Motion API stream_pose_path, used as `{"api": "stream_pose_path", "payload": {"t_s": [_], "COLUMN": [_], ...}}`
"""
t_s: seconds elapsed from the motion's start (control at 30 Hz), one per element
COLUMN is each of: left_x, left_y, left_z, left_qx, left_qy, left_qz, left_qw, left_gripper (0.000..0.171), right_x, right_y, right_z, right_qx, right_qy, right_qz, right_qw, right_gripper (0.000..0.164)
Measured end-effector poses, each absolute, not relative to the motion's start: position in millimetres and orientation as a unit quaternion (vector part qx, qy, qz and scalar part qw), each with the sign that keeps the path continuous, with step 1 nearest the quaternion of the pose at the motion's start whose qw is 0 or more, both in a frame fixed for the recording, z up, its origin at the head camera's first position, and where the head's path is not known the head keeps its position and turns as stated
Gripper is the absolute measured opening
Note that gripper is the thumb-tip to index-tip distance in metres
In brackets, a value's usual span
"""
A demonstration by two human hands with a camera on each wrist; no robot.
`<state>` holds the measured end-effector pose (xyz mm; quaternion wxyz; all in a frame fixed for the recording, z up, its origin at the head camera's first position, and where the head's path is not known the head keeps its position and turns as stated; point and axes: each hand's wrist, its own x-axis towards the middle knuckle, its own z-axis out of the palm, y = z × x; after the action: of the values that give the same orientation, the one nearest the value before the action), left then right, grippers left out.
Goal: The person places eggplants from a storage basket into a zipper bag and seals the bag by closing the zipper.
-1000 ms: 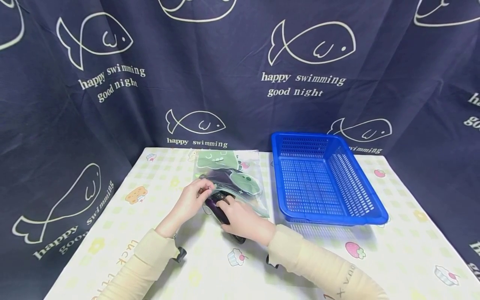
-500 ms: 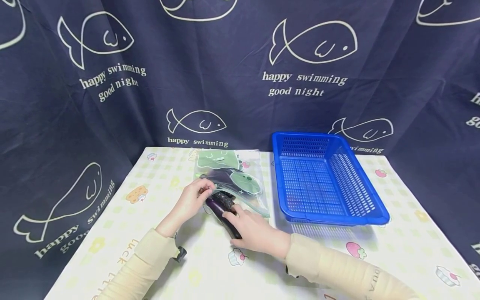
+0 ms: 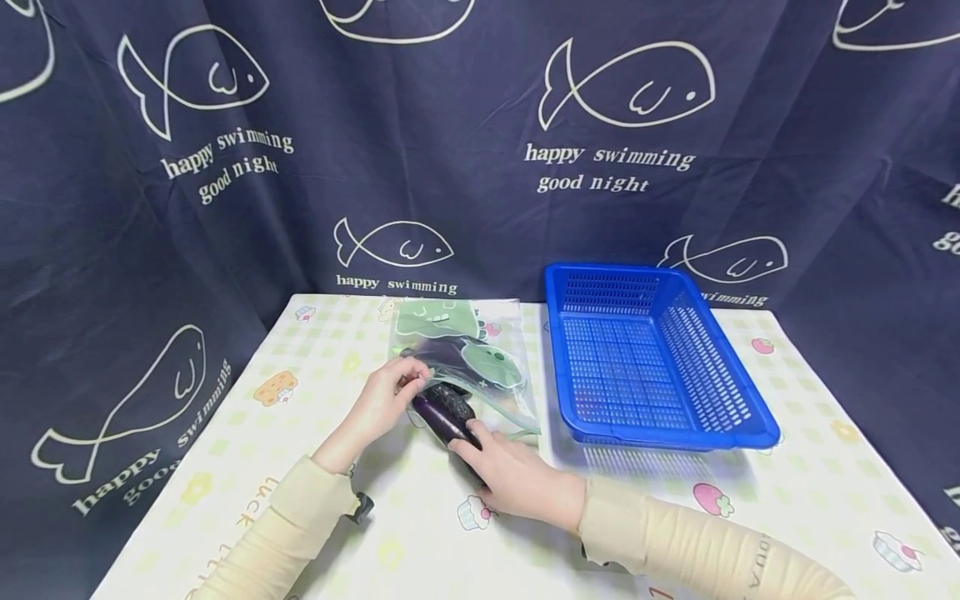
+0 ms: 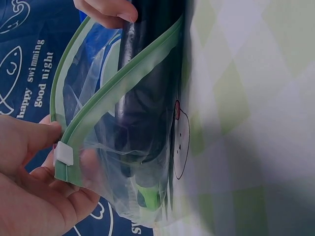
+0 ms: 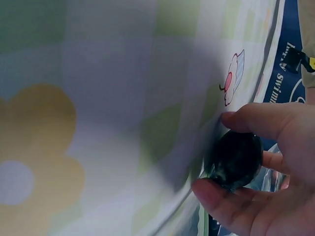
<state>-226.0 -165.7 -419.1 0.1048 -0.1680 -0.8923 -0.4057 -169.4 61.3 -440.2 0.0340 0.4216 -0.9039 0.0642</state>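
Note:
A clear zip bag (image 3: 506,333) with green dinosaur print lies on the table, its mouth toward me. My left hand (image 3: 384,398) pinches the left corner of that mouth, by the white slider (image 4: 64,153) in the left wrist view. A purple eggplant (image 3: 435,414) lies partly in the bag, its near end sticking out. My right hand (image 3: 517,475) grips this end, thumb and fingers on either side of the rounded tip in the right wrist view. A dark bumpy-skinned thing (image 3: 456,402) lies against the eggplant at the mouth. Another long dark shape (image 3: 438,352) shows through the plastic.
A blue perforated basket (image 3: 558,367) stands right of the bag, with nothing in it. The table has a pale checked cloth (image 3: 405,533) with printed cupcakes and strawberries. Behind the table hangs a navy curtain (image 3: 465,167) with fish drawings.
My right hand has slid back along the eggplant toward its near end, uncovering more of it and the bumpy dark thing. My left hand has stayed at the bag's corner.

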Motion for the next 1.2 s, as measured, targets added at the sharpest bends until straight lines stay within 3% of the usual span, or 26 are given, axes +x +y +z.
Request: {"api": "stream_pose_path", "payload": {"t_s": [1.2], "left_x": [-224.3], "left_y": [-164.9], "left_z": [-416.4], "left_qx": [-0.169], "left_qy": [-0.892], "left_qz": [-0.406], "left_qw": [0.106], "left_gripper": [0.011], "right_x": [-176.8], "right_y": [57.6], "right_z": [-434.4], "right_qx": [0.440], "right_qy": [-0.889], "right_qz": [0.113], "right_qw": [0.059], "right_gripper": [0.055]}}
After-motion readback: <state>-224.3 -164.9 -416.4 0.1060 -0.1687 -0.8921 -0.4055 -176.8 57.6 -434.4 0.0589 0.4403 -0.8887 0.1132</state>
